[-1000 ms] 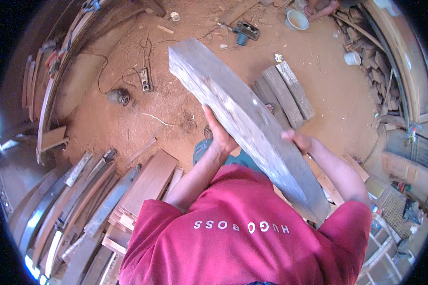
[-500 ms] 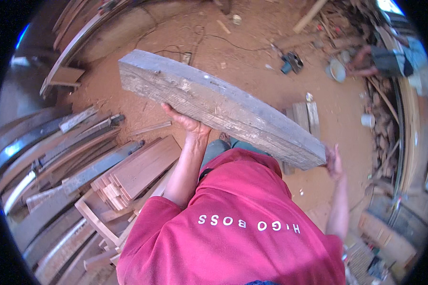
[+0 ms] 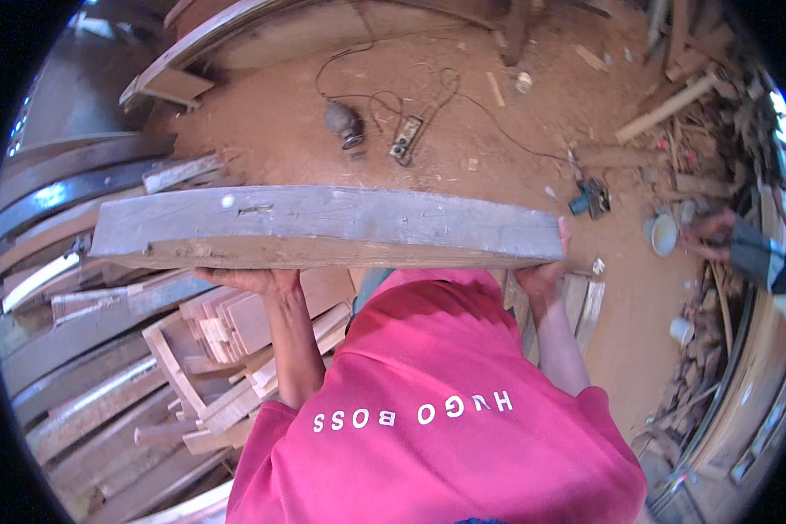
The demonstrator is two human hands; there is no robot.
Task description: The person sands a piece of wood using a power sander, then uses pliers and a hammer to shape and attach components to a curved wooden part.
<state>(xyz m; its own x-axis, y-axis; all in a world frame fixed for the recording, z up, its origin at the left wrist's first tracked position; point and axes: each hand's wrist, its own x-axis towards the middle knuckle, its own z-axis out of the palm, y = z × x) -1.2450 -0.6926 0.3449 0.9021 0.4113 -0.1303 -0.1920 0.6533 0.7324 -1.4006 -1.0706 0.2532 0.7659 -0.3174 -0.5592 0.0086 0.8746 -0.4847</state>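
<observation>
A long, thick, weathered wooden beam (image 3: 341, 218) lies level across my front, grey on its upper face and brown along the near side. My left hand (image 3: 262, 279) supports it from below, left of its middle, with the fingers partly hidden underneath. At the beam's right end my right hand (image 3: 546, 269) grips the corner, thumb up against the end face. Both arms are bent and the beam is off the ground, close to my body.
Stacked planks (image 3: 70, 236) fill the left side, with cut boards (image 3: 227, 327) nearer me. On the dirt floor lie a power strip (image 3: 404, 137), a grey power tool (image 3: 344, 124) and a blue tool (image 3: 590, 199). At right, another person's hands (image 3: 709, 234) are by a bucket (image 3: 662, 234).
The beam has swung from a slant to nearly level and shifted left. My right hand has come in closer to my body with its end, and the view has turned right.
</observation>
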